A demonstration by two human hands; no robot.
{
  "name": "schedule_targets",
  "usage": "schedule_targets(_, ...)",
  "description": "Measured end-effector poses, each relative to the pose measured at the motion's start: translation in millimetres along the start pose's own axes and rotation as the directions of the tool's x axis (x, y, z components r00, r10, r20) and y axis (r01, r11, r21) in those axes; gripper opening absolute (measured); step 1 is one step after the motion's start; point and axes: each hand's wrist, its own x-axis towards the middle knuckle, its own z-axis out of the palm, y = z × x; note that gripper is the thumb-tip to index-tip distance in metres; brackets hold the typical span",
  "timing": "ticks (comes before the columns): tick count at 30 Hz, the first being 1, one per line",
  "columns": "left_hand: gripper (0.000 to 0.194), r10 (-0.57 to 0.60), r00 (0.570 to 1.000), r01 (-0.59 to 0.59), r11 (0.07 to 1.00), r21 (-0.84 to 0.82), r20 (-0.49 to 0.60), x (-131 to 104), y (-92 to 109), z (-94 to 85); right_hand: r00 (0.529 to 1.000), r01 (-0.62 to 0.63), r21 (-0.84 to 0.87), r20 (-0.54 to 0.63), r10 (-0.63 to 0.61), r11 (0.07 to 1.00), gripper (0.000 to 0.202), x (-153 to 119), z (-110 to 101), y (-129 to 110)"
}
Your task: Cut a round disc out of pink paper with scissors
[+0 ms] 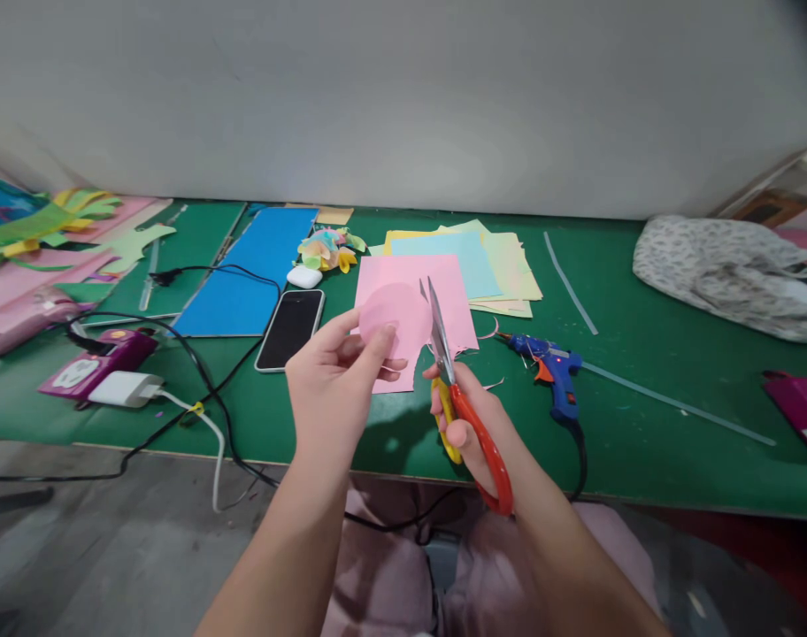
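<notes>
Between the thumb and fingers of my left hand [341,380] is a rounded pink paper piece [396,311], held up over the table. My right hand [480,407] grips scissors [487,447] with one red and one yellow handle. Their blades point away from me, slightly parted, close to the right edge of the paper piece. Behind it lies a pink sheet [453,287] with a cut-out notch in its near edge. Thin pink paper trimmings [488,332] lie just right of the blades.
A blue glue gun [553,367] with a long glue stick lies right. Coloured paper sheets [510,257] are stacked behind. Left are a phone [290,329], a white case [304,277], a paper flower cluster [330,248], a blue board [244,283], cables and a purple power strip [98,367].
</notes>
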Motion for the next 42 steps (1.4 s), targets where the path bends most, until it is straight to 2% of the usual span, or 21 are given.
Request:
schedule_targets(9,0.027,0.000,1.000,0.001,0.998,0.059,-0.011,-0.7,1.9,-0.1,1.000,0.019,0.010,0.011,-0.019,1.000,0.093,0.2,0.4,-0.4)
schedule_targets(19,0.027,0.019,1.000,-0.020,0.998,0.054,0.017,0.8,-1.0,-3.9,1.000,-0.002,0.014,0.010,0.002,1.000,0.097,0.1,-0.3,-2.6)
schedule_targets(25,0.026,0.000,1.000,0.000,0.999,0.032,0.002,-0.4,3.1,0.5,1.000,0.002,0.000,0.009,-0.002,1.000,0.095,0.1,-0.2,-3.3)
schedule_targets(32,0.025,0.015,1.000,-0.016,0.997,0.070,0.016,0.2,2.2,-2.3,1.000,-0.011,0.019,0.029,0.010,1.000,0.090,-0.1,-0.9,-3.2)
schedule_targets(38,0.025,0.017,1.000,-0.018,0.998,0.063,0.009,1.0,2.4,-3.0,1.000,-0.015,0.017,0.015,0.014,1.000,0.098,-0.3,-0.1,-2.0)
schedule_targets(42,0.025,0.011,1.000,-0.012,0.998,0.067,0.013,0.8,3.0,-2.4,1.000,-0.013,0.019,0.020,0.012,1.000,0.096,0.1,0.3,-0.8)
